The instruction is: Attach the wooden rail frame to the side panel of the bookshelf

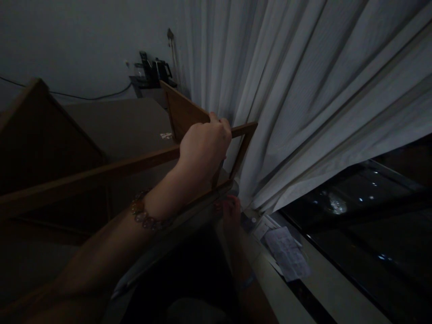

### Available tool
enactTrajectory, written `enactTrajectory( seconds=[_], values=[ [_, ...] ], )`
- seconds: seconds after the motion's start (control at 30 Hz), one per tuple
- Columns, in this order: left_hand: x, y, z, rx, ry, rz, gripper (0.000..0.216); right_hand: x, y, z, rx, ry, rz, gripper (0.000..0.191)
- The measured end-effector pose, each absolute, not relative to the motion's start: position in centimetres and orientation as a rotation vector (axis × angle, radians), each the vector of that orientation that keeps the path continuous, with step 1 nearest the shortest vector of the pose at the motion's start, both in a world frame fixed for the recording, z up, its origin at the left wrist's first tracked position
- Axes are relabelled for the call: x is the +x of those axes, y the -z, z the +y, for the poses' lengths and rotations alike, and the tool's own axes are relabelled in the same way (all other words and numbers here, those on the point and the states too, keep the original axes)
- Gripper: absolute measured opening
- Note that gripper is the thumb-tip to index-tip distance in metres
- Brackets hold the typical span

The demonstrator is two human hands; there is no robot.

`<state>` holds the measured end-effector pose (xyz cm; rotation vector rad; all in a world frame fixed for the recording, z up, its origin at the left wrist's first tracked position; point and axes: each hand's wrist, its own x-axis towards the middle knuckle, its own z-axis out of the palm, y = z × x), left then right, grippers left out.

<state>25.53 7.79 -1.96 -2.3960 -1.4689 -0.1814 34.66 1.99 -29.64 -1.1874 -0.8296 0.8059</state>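
Left hand [205, 146] up high and clenched, fingers wrapped over the top wooden rail [118, 168] of a wooden frame [243, 148]. A beaded bracelet [145, 216] sits on that wrist. The right hand [231, 211] is lower, down by the frame's bottom corner, fingers touching it or very near; the light is too dim to tell whether it grips or just rests there.

The rail's long axis runs from the lower left of the view up and to the right, ending at a corner just past the left hand's knuckles, close to the white curtain [303, 90]. So the left hand is on the top edge, the right almost directly beneath it. Some papers [286, 252] lie on the sill [324, 288] just right of the lower hand. A kettle [160, 69] stands on a small stand well back by the wall.
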Motion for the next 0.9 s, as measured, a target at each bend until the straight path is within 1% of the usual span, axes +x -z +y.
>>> enactTrajectory(
  seconds=[0.03,0.13,0.2,0.27,0.43,0.8,0.9],
  values=[
    [25.5,2.0,7.8,-2.394,0.185,-1.469,0.042,34.7,29.5,1.9,-1.233,-0.784,-0.858,0.023],
    [25.5,2.0,7.8,-2.393,0.178,-1.461,0.041,34.9,28.6,1.5,-1.38,-0.739,-0.992,0.038],
    [25.5,2.0,7.9,-2.388,0.163,-1.462,0.04,35.0,27.7,1.1,-1.453,-0.746,-1.029,0.042],
    [25.5,2.0,7.9,-2.383,0.163,-1.464,0.041,35.2,27.0,0.7,-1.529,-0.731,-1.047,0.04],
    [25.5,2.1,7.9,-2.397,0.191,-1.446,0.04,35.7,26.3,0.3,-1.678,-0.535,-1.111,0.035],
    [25.6,2.0,7.8,-2.401,0.193,-1.47,0.038,35.2,27.7,0.8,-1.532,-0.508,-0.994,0.042],
    [25.5,2.0,7.8,-2.403,0.194,-1.481,0.04,35.2,28.3,1.1,-1.514,-0.476,-1.0,0.04]
  ],
)
